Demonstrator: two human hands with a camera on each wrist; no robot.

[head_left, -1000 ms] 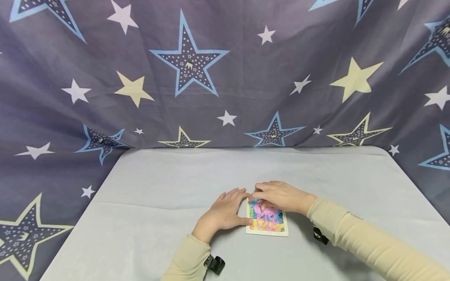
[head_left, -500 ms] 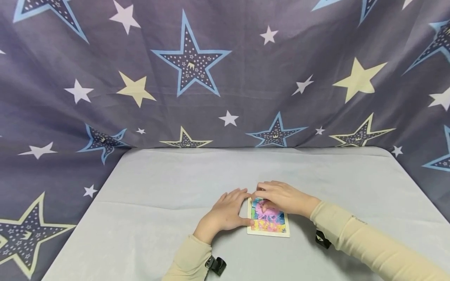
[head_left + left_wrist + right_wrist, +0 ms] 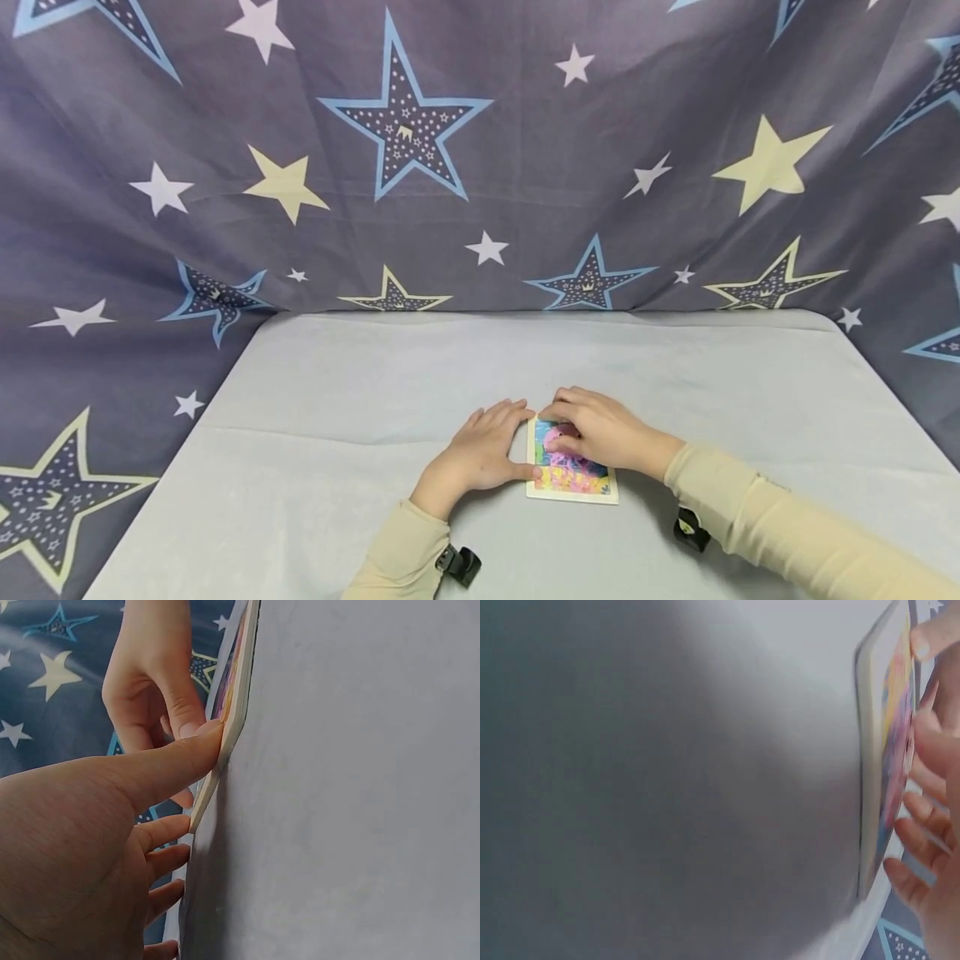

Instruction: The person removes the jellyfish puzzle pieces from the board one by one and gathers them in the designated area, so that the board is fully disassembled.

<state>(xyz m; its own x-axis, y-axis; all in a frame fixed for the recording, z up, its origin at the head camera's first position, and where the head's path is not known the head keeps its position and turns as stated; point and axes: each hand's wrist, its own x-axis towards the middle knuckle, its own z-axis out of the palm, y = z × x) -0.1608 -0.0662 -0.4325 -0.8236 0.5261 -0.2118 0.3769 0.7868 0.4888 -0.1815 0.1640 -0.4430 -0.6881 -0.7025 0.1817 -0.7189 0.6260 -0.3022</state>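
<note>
A small colourful picture board (image 3: 573, 482), pale-rimmed with a pink figure and yellow flowers, lies flat on the table; it looks like a jigsaw puzzle. My left hand (image 3: 480, 454) steadies its left side, the thumb resting on the border and the index finger at the upper left corner. Over the board's upper right part is my right hand (image 3: 600, 429), its bent thumb touching the pink figure and its fingers near the top edge. Between that thumb and index finger the picture shows through. Both hands and the thick board edge (image 3: 868, 765) appear in the right wrist view.
The table (image 3: 337, 400) is covered with a pale grey cloth. A dark curtain (image 3: 517, 167) printed with stars hangs behind and at the sides. A black strap camera (image 3: 459, 567) sits on the left wrist, another (image 3: 690, 529) on the right.
My right hand has turned slightly, opening a wider view of the picture's top between thumb and index finger. The left hand stays on the board. The head view shifts a little.
</note>
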